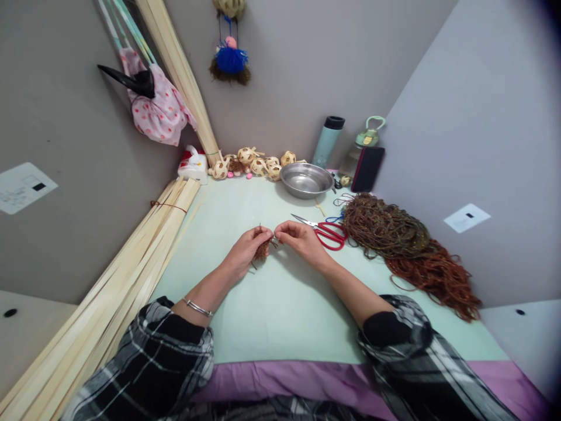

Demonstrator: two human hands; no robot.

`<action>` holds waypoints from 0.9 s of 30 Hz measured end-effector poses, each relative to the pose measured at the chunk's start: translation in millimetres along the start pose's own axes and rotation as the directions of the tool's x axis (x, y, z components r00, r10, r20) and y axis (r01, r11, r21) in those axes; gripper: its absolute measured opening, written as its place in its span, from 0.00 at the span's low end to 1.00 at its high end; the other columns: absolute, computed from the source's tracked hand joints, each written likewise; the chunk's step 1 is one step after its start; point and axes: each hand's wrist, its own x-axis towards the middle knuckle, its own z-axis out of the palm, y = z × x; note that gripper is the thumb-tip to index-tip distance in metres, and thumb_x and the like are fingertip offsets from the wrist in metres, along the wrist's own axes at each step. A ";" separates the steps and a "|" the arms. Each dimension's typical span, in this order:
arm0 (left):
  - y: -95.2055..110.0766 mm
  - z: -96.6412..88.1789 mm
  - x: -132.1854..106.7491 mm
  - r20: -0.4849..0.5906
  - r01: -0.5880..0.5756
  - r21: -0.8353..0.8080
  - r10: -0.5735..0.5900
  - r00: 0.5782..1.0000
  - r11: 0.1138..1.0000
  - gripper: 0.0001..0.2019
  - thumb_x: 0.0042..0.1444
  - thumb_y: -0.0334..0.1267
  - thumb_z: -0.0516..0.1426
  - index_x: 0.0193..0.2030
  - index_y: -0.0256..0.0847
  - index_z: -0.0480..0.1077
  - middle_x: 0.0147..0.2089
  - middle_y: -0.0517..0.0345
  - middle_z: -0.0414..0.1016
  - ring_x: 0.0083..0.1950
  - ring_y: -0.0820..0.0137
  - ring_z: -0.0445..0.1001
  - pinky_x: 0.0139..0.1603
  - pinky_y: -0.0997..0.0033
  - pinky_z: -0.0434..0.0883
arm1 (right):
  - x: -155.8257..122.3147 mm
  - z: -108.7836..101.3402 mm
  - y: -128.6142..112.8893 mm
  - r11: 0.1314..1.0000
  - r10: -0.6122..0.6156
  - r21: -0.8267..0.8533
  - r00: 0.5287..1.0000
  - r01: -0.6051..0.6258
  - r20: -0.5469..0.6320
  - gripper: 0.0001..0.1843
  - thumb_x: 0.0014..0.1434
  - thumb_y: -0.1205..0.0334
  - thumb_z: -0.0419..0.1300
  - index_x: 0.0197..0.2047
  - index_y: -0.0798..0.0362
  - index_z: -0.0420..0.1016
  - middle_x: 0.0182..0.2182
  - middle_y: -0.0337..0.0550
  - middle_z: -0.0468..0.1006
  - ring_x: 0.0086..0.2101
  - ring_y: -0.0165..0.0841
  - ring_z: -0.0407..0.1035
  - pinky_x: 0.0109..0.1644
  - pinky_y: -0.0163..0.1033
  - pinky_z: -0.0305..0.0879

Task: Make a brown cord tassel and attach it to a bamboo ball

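My left hand (248,248) is closed around a small brown bundle of cord (263,250) above the pale green table (272,304). My right hand (298,237) pinches the same bundle from the right, fingertips nearly meeting those of the left. Red-handled scissors (326,233) lie on the table just right of my right hand. A big heap of brown and rust cord (407,251) spreads out further right.
A steel bowl (305,179) sits at the back, with small woven balls (252,162), a thermos (328,140), a water bottle (366,143) and a phone (367,169) along the wall. Long bamboo strips (127,280) lie along the table's left edge.
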 end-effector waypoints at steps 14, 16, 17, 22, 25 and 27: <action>3.2 0.9 -1.5 0.018 -0.021 0.055 0.020 1.000 0.998 0.10 0.51 0.40 0.61 0.35 0.39 0.65 0.23 0.64 0.65 0.23 0.78 0.65 0.24 0.78 0.60 | -1.4 2.4 -0.8 1.000 -0.004 0.018 1.000 0.004 0.009 0.08 0.53 0.60 0.64 0.34 0.55 0.74 0.26 0.37 0.74 0.28 0.28 0.66 0.34 0.35 0.60; 2.2 0.5 -1.5 0.023 -0.028 0.076 0.026 0.999 0.997 0.09 0.51 0.40 0.61 0.34 0.39 0.65 0.22 0.64 0.65 0.22 0.77 0.64 0.24 0.78 0.60 | -1.7 2.7 -1.3 1.000 -0.003 0.014 1.000 0.003 0.014 0.08 0.52 0.60 0.64 0.34 0.55 0.73 0.27 0.37 0.74 0.28 0.28 0.66 0.34 0.35 0.60; 1.6 0.3 -1.4 0.027 -0.034 0.085 0.032 0.999 0.996 0.09 0.51 0.40 0.61 0.34 0.39 0.66 0.22 0.64 0.64 0.23 0.77 0.64 0.24 0.78 0.59 | -2.0 2.8 -1.8 1.000 0.000 0.010 1.000 0.000 0.017 0.08 0.52 0.61 0.64 0.34 0.55 0.73 0.27 0.37 0.74 0.28 0.27 0.66 0.34 0.35 0.60; -0.6 -1.0 -1.0 0.030 -0.039 0.117 0.035 0.999 0.992 0.08 0.51 0.40 0.60 0.33 0.39 0.65 0.22 0.65 0.64 0.22 0.78 0.63 0.23 0.79 0.58 | -3.7 3.2 -4.2 1.000 0.021 -0.008 0.998 -0.021 0.056 0.07 0.52 0.62 0.63 0.34 0.56 0.73 0.27 0.37 0.73 0.28 0.28 0.66 0.34 0.35 0.60; -0.9 -1.2 -0.8 0.021 -0.024 0.116 0.021 1.000 0.993 0.08 0.51 0.40 0.59 0.32 0.39 0.65 0.21 0.64 0.64 0.22 0.78 0.63 0.23 0.78 0.57 | -4.0 3.0 -4.0 0.999 0.036 -0.026 0.997 -0.035 0.067 0.06 0.52 0.62 0.62 0.33 0.56 0.72 0.27 0.37 0.73 0.28 0.28 0.66 0.35 0.35 0.60; -1.1 -1.1 -0.4 0.010 -0.017 0.105 0.016 1.000 0.994 0.08 0.51 0.40 0.59 0.31 0.39 0.65 0.21 0.64 0.64 0.22 0.78 0.63 0.23 0.78 0.58 | -3.8 2.7 -3.4 0.999 0.044 -0.035 0.997 -0.041 0.066 0.06 0.52 0.63 0.62 0.33 0.56 0.72 0.27 0.37 0.73 0.28 0.28 0.66 0.35 0.35 0.60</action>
